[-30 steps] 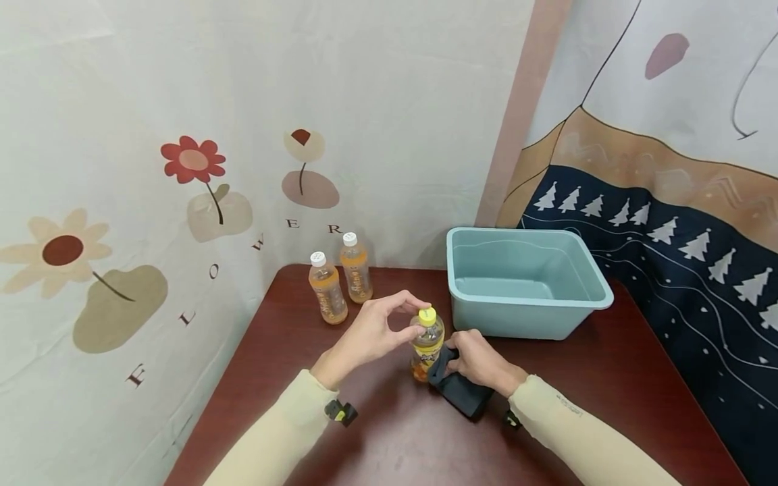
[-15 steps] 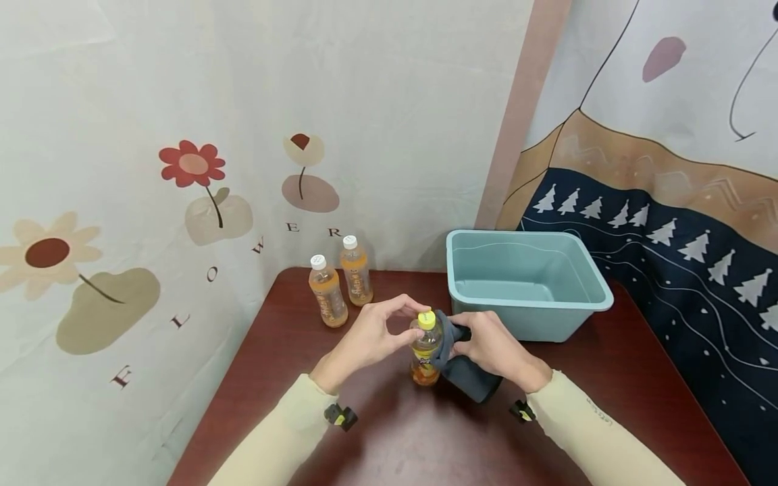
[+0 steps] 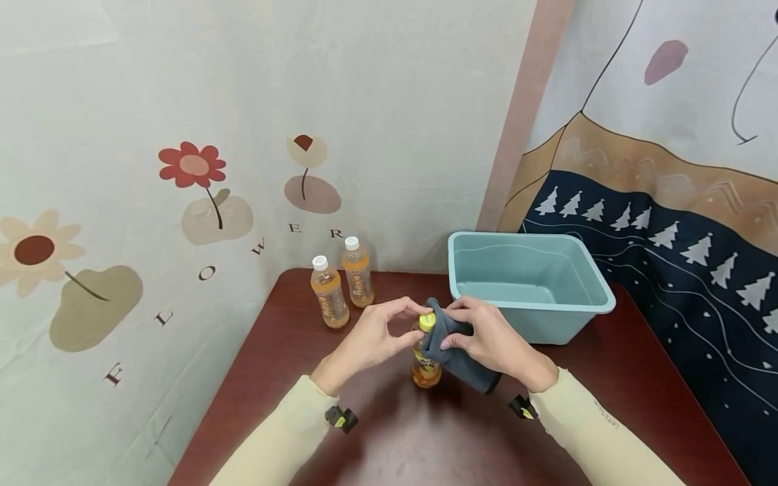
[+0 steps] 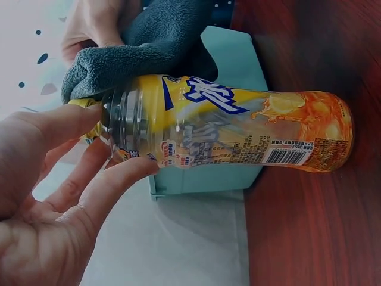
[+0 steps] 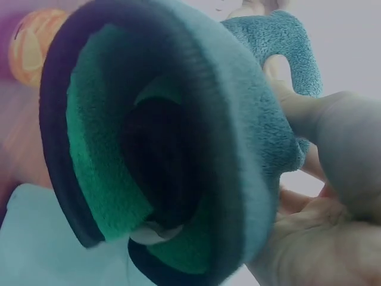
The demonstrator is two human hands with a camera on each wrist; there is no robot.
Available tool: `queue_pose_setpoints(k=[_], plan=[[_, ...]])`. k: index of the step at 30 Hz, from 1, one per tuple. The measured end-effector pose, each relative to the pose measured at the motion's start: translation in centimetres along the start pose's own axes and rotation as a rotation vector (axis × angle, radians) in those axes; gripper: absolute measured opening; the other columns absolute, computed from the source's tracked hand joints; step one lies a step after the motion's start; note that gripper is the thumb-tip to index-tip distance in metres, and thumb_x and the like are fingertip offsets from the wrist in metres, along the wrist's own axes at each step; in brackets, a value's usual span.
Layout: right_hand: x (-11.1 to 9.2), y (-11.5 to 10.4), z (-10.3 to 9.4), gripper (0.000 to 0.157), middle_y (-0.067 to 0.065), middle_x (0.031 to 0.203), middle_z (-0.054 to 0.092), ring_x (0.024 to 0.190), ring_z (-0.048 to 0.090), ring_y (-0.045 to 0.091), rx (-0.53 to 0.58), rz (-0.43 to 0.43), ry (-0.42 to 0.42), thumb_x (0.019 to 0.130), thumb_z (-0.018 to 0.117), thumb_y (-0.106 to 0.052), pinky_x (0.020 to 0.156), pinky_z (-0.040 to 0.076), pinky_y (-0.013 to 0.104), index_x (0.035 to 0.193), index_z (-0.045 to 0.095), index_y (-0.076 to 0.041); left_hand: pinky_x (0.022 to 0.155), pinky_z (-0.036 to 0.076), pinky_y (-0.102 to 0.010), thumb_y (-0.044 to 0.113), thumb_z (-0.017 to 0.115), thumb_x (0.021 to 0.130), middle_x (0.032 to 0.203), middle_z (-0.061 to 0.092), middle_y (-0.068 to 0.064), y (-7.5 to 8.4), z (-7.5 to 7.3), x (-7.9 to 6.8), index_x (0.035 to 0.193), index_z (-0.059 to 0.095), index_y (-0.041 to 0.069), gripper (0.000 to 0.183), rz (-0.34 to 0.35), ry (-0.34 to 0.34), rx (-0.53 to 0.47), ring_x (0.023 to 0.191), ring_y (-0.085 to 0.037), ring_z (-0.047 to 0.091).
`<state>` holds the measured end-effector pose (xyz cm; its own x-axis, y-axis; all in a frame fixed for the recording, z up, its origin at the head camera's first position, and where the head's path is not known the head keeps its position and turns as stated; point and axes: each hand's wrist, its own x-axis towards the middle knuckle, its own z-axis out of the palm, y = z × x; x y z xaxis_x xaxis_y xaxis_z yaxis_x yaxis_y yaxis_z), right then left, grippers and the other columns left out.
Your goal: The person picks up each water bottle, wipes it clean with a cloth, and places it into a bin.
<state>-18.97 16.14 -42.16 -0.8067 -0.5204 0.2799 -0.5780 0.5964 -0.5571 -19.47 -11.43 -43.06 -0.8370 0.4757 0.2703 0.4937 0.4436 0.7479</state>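
A drink bottle (image 3: 426, 375) with a yellow cap (image 3: 428, 322) and yellow label stands upright on the table. My left hand (image 3: 372, 337) pinches it by the neck and cap between thumb and fingers; the left wrist view shows the bottle (image 4: 238, 128) from the side, some amber liquid at its base. My right hand (image 3: 497, 341) grips a dark grey cloth (image 3: 464, 368) and holds it against the cap and upper right side of the bottle. Up close, the fuzzy cloth (image 5: 253, 113) hangs in a loose curl, with part of the right hand behind it.
Two white-capped bottles, one nearer (image 3: 331, 300) and one behind it (image 3: 358, 277), stand at the back left. An open light-blue plastic bin (image 3: 535, 317) sits at the back right. A printed curtain (image 3: 395, 135) hangs behind the dark red table (image 3: 413, 445).
My right hand has brought the cloth up from the bottle's lower right side to its neck and cap. The left hand keeps its hold, and the bottle stays in place.
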Motion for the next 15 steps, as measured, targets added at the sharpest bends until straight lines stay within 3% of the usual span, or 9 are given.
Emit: queue_pose_setpoints(k=[8,15], plan=[[-0.5,0.1,0.7,0.066,0.012,0.146,0.069,0.124,0.072,0.025,0.017,0.031,-0.077,0.095,0.098,-0.029,0.101,0.068,0.04,0.152,0.076,-0.004,0.116,0.065,-0.057,0.014,0.092,0.103,0.137,0.085,0.003,-0.1,0.1,-0.1,0.136,0.079,0.028,0.039,0.025,0.005,-0.01,0.128,-0.021,0.084],[-0.8,0.8,1.4,0.061,0.011,0.133,0.076,0.114,0.079,0.025,-0.03,0.006,0.001,0.092,0.1,-0.016,0.092,0.069,0.035,0.146,0.078,0.003,0.115,0.067,-0.047,0.019,0.093,0.103,0.138,0.085,0.006,-0.1,0.4,0.0,0.135,0.079,0.03,0.037,0.015,0.017,-0.013,0.128,-0.017,0.083]])
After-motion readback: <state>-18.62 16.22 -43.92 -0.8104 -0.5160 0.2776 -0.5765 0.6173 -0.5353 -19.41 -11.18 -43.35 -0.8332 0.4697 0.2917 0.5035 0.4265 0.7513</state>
